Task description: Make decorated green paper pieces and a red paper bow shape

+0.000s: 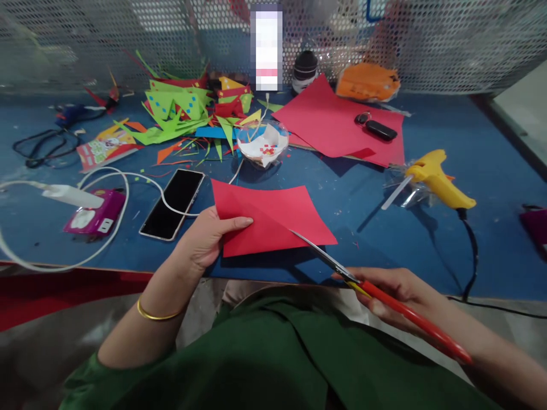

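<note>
A rectangular sheet of red paper [273,208] is gripped at its left side by my left hand [211,236], the thumb lying on its upper face and the fingers behind it. My right hand [391,287] is closed around scissors [410,313] with red and yellow handles. Their metal blades point up and left, and the tip overlaps the lower right part of the sheet. Whether the paper lies between the blades I cannot tell. Just left of my left hand, a dark-screened phone [174,205] lies flat.
Behind the sheet stands a clear bowl [262,145] with small paper bits. A yellow glue gun [440,179] rests at right, its cord running off the front edge. Larger red sheets [325,128], green paper cut-outs [179,102] and a purple socket box [96,213] with a white cable lie around.
</note>
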The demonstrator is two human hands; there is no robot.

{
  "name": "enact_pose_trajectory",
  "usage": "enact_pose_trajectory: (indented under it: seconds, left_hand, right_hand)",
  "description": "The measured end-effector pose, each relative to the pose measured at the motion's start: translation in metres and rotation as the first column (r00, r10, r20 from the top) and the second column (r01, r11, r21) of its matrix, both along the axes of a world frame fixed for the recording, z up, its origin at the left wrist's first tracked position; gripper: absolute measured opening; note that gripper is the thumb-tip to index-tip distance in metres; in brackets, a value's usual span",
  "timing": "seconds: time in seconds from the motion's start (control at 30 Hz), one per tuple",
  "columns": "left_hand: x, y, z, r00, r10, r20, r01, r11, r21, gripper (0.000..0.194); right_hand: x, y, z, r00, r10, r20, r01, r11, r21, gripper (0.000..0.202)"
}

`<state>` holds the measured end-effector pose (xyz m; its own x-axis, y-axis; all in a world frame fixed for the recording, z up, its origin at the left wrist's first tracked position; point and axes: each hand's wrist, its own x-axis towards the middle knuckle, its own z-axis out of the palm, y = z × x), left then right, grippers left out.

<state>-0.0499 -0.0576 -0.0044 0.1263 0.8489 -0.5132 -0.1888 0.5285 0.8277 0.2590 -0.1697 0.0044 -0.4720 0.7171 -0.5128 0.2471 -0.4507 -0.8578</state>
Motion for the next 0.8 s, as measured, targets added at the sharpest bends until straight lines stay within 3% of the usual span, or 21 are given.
enact_pose_trajectory:
  seconds: [0.13,0.4,0.63,0.8]
  left_hand:
    - [0.0,0.0,0.0,1.0,-0.015,-0.001,0.015,1.0,-0.013,0.04]
    - [-0.003,0.0,-0.002,0.999,-0.048,0.024,0.048,0.999,0.011,0.042]
    - [-0.002,-0.002,-0.002,1.0,-0.025,0.01,0.025,1.0,0.0,0.045]
    - [-0.001,-0.002,0.0,0.999,-0.046,0.021,0.046,0.999,-0.007,0.05]
  right_hand:
    - [0.003,-0.005,0.002,0.998,-0.043,0.037,0.04,0.997,0.062,0.062]
    - [0.004,-0.011,0.008,0.993,-0.087,0.076,0.083,0.995,0.053,0.072]
    - [-0.001,-0.006,0.005,0.996,-0.046,0.079,0.035,0.991,0.131,0.058]
    - [-0.008,0.0,0.01,0.994,-0.012,0.11,-0.006,0.987,0.163,0.06]
